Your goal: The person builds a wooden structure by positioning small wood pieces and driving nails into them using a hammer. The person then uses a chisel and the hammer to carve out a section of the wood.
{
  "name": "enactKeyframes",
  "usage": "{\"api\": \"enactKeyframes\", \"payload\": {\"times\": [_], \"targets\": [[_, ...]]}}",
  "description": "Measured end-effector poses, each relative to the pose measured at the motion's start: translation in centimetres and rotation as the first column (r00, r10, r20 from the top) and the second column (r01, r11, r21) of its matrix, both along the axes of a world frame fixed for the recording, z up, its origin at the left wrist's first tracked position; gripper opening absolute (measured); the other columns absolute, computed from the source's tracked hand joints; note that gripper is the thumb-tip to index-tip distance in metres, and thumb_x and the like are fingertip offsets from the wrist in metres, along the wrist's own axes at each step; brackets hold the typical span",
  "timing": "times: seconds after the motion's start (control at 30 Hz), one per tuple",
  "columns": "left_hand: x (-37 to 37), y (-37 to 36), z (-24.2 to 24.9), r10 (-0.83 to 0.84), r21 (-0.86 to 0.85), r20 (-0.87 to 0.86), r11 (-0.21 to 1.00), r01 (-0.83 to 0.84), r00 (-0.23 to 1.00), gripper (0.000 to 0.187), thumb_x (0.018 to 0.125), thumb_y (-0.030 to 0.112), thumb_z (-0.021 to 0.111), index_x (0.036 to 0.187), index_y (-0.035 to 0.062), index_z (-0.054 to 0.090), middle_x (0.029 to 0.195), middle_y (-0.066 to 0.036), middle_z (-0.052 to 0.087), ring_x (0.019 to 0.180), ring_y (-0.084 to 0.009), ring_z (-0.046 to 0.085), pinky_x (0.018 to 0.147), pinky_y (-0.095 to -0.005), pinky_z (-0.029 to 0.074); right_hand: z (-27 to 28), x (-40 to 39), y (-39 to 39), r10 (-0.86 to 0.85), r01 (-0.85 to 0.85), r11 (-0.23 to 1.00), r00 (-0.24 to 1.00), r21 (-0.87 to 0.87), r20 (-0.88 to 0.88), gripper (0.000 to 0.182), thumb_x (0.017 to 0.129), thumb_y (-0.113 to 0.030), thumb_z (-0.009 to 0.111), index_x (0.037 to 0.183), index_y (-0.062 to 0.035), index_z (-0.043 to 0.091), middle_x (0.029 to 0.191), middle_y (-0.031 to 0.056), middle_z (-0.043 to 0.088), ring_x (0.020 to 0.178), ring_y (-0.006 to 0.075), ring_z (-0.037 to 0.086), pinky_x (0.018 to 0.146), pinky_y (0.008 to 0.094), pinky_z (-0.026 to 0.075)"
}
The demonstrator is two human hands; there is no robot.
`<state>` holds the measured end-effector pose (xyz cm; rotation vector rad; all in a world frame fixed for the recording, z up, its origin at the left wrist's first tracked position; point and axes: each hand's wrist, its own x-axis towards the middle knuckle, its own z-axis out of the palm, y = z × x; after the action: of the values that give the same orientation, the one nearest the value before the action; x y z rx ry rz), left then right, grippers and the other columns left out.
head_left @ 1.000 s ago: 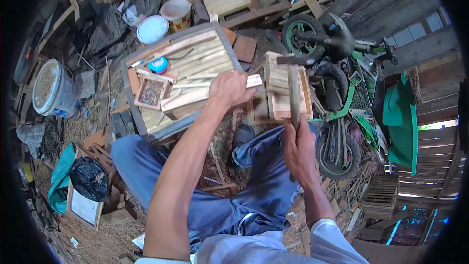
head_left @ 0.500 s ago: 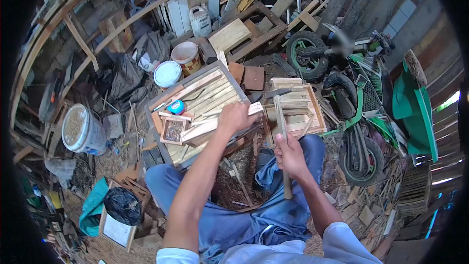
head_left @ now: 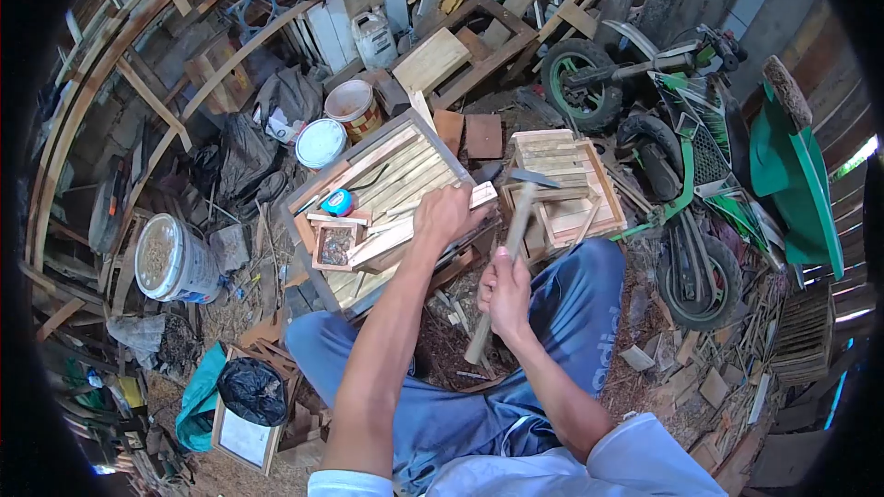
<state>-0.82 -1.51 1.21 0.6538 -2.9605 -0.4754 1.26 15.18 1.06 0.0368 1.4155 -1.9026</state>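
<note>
My right hand point(head_left: 505, 294) is wrapped round the wooden handle of a hammer point(head_left: 517, 221), its dark head raised near a slatted wooden box point(head_left: 557, 149) in front of my right knee. My left hand point(head_left: 444, 216) closes over a pale wooden strip point(head_left: 391, 239) on a low slatted table point(head_left: 318, 166) with a grey edge. One end of the strip pokes out past my knuckles, towards the hammer. Beside it on the table are a small wooden box point(head_left: 333, 265) of small bits, perhaps nails, and a round blue object point(head_left: 338, 202), apparently a tape measure.
A green motorbike point(head_left: 686, 166) stands at the right, near a green wheelbarrow-like tray point(head_left: 792, 193). Buckets point(head_left: 320, 143) and a filled white pail point(head_left: 184, 262) stand at the left. Wood scraps point(head_left: 714, 387) litter the floor. Curved wooden frames point(head_left: 110, 46) lean at the upper left.
My right hand has shifted left, and the hammer's head now shows above the gap between table and box. My left hand stays on the strip. The whole view has shifted slightly.
</note>
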Motion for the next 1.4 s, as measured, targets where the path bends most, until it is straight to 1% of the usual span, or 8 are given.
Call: {"api": "enactKeyframes", "payload": {"times": [0.37,0.47,0.6,0.7,0.83,0.93,1.07,1.4], "targets": [[0.0,-0.4,-0.2,0.016,0.009,-0.047,1.000,-0.016,0.999,0.055,0.080,0.054,0.062,0.088,0.0002,0.068,0.077,-0.024,0.067,0.074,-0.0387,0.067,0.071,-0.0464,0.053,0.5,-0.8,0.8,0.194,-0.195,0.973,0.981,0.126,0.021,0.027,0.101,-0.036,0.047,0.087,-0.0143,0.039,0.060,-0.0049,0.036,0.042,0.0050,0.033,0.035,0.0208,0.024],[-0.2,-0.9,-0.4,0.015,0.012,-0.056,1.000,-0.014,0.998,0.058,0.080,0.057,0.061,0.088,0.0002,0.068,0.076,-0.024,0.067,0.074,-0.0392,0.067,0.072,-0.0466,0.053,1.2,-2.6,2.1,0.251,-0.217,0.952,0.957,0.215,-0.145,0.024,0.101,-0.031,0.046,0.089,-0.0105,0.042,0.058,-0.0030,0.041,0.041,0.0063,0.038,0.034,0.0242,0.031],[-0.2,-0.9,-0.4,0.037,0.029,-0.024,0.999,-0.036,0.999,0.053,0.080,0.054,0.064,0.087,0.0018,0.069,0.078,-0.023,0.067,0.077,-0.0372,0.067,0.072,-0.0451,0.054,4.2,-6.2,3.7,0.342,-0.063,0.927,0.550,0.370,-0.762,0.020,0.099,-0.025,0.051,0.094,-0.0055,0.048,0.058,0.0018,0.047,0.045,0.0116,0.043,0.042,0.0266,0.034],[-0.1,-0.9,0.1,0.046,0.029,0.002,0.998,-0.046,0.999,0.052,0.079,0.054,0.065,0.087,0.0027,0.069,0.079,-0.021,0.068,0.078,-0.0353,0.068,0.072,-0.0438,0.055,7.7,-8.7,4.3,0.529,-0.006,0.841,0.222,0.541,-0.819,0.016,0.094,-0.014,0.055,0.094,0.0009,0.048,0.069,0.0212,0.057,0.064,0.0428,0.058,0.056,0.0455,0.045],[0.6,-0.9,0.5,0.041,0.020,-0.067,0.999,-0.040,0.997,0.052,0.080,0.055,0.064,0.086,0.0035,0.069,0.078,-0.020,0.068,0.078,-0.0339,0.068,0.072,-0.0430,0.055,4.4,-14.7,4.2,0.628,0.044,0.764,-0.278,0.644,-0.726,0.018,0.084,-0.013,0.060,0.094,-0.0041,0.048,0.080,0.0205,0.062,0.066,0.0434,0.061,0.059,0.0523,0.049],[-0.1,-1.1,-0.5,0.025,0.002,-0.017,1.000,-0.025,1.000,0.049,0.080,0.053,0.064,0.088,0.0045,0.069,0.077,-0.020,0.068,0.077,-0.0336,0.068,0.073,-0.0429,0.055,3.3,-16.2,3.5,0.802,0.180,0.581,-0.292,0.794,-0.521,0.020,0.085,-0.018,0.060,0.093,-0.0048,0.047,0.085,0.0185,0.063,0.062,0.0434,0.061,0.056,0.0518,0.049],[0.0,-2.1,-3.5,0.016,0.010,-0.196,1.000,-0.015,0.980,0.048,0.080,0.051,0.065,0.087,0.0044,0.068,0.078,-0.021,0.068,0.077,-0.0341,0.068,0.073,-0.0433,0.054,3.6,-15.3,4.2,0.685,0.104,0.697,-0.388,0.709,-0.617,0.019,0.088,-0.022,0.056,0.093,-0.0061,0.046,0.081,0.0182,0.064,0.059,0.0436,0.060,0.054,0.0528,0.048],[-0.4,-1.4,-1.7,0.033,-0.026,-0.045,0.999,-0.034,0.998,0.045,0.081,0.048,0.062,0.089,0.0041,0.066,0.076,-0.020,0.067,0.075,-0.0362,0.068,0.069,-0.0450,0.054,2.1,-17.5,4.6,0.685,0.116,0.677,-0.459,0.727,-0.566,0.017,0.089,-0.021,0.056,0.094,-0.0071,0.048,0.074,0.0169,0.063,0.056,0.0381,0.062,0.050,0.0495,0.049]]}}
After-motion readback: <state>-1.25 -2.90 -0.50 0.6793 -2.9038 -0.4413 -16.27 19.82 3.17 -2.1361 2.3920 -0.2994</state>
